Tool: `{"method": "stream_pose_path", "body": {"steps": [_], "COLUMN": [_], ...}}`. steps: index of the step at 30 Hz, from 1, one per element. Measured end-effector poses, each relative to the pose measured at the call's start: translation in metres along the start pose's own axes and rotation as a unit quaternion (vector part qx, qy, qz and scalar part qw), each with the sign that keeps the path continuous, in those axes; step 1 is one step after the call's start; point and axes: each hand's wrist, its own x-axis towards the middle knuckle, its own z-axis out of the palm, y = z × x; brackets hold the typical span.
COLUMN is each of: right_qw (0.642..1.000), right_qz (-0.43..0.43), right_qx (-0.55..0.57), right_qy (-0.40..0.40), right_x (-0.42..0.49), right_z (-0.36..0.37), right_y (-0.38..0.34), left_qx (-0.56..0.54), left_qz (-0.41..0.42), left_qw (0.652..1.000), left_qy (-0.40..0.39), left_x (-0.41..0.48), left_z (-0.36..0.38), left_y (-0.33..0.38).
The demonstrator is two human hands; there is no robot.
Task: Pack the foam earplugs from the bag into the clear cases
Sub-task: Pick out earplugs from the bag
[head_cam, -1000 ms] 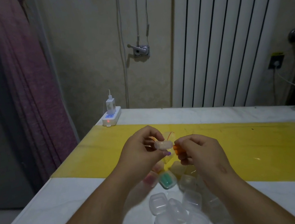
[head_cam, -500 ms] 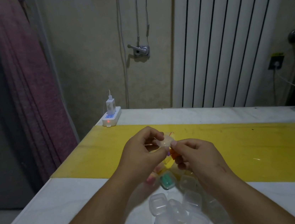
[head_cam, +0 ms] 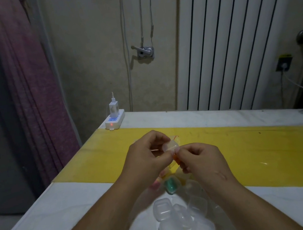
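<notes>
**A:** What does the head view show?

**B:** The left hand [head_cam: 148, 157] grips a small clear case [head_cam: 169, 146] above the table [head_cam: 63, 211]. The right hand [head_cam: 200, 158] pinches an orange earplug [head_cam: 177, 159] at the case's rim. I think it's going in, though fingers hide the opening.

**A:** How far along?

**B:** Early, I'd judge. One filled case [head_cam: 171, 185] with green earplugs lies under the hands. A heap of empty cases [head_cam: 162, 209] sits nearer, and the bag [head_cam: 177, 138] is just behind the hands.
</notes>
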Motion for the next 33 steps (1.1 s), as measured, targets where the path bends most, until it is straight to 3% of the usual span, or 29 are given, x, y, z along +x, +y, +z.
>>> {"method": "stream_pose_path", "body": {"steps": [4,8,14,25,30,33], "right_qw": [0.999,0.995,0.981,0.986,0.998,1.000], "right_qz": [-0.019,0.046,0.106,0.097,0.041,0.023], "right_qx": [0.011,0.085,0.145,0.128,0.035,-0.017], "right_qy": [-0.023,-0.006,-0.076,-0.048,-0.034,-0.007], "right_x": [-0.0017,0.0025,0.0001,0.0006,0.0001,0.0006], "right_z": [-0.0006,-0.0033,-0.0013,-0.0023,-0.0012,-0.0007], "right_y": [-0.0041,-0.0076,-0.0057,-0.0030,-0.0027,0.0010], "left_qx": [-0.002,-0.038,-0.083,-0.042,0.003,-0.037], "left_qz": [0.001,-0.026,-0.035,-0.024,-0.008,-0.025], "left_qw": [0.998,0.999,0.996,0.999,1.000,0.999], "left_qy": [-0.059,-0.021,-0.016,0.008,0.001,0.030], "left_x": [0.0002,0.0005,0.0013,0.0004,-0.0014,0.0010], "left_z": [-0.0037,-0.0037,-0.0011,-0.0004,0.0015,0.0005], "left_y": [0.0012,0.0041,-0.0007,-0.0004,-0.0035,0.0003]}}
